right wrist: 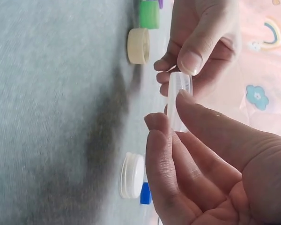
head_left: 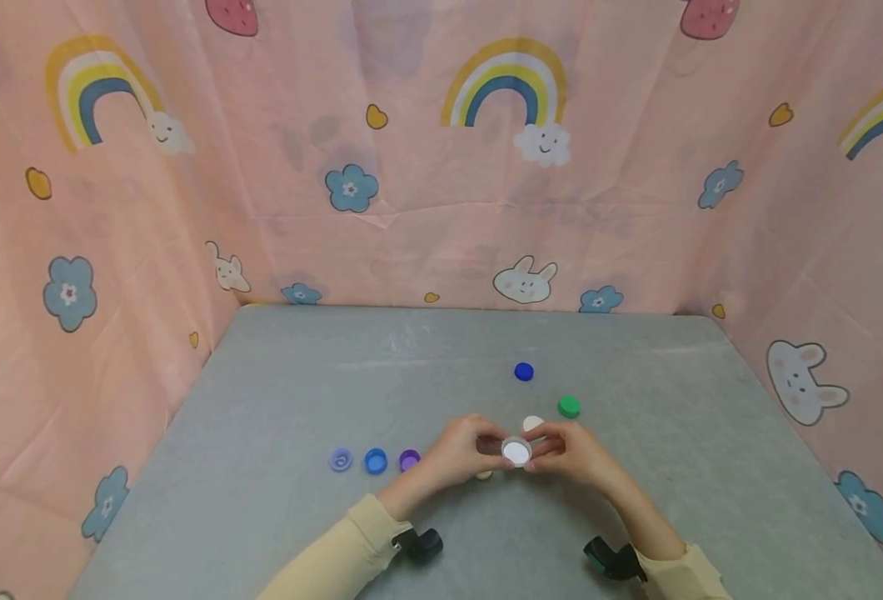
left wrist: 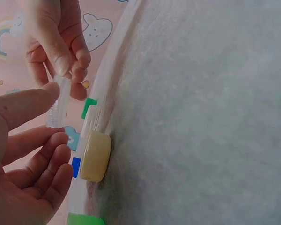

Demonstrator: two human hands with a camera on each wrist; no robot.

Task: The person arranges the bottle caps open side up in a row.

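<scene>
A translucent white bottle cap is held up off the table between the two hands, its round white inner face toward the head camera. My left hand pinches one side of its rim between thumb and fingers. On the opposite side, the thumb and fingers of my right hand grip it too. Seen from the left wrist, the ridged edge of the cap shows between the fingertips. A cream cap lies below the left hand, mostly hidden in the head view. Behind the right fingers sits a white cap, partly covered.
To the left stand a lavender cap, a blue cap and a purple cap in a row. Farther back are a dark blue cap and a green cap. A printed pink curtain borders the grey table.
</scene>
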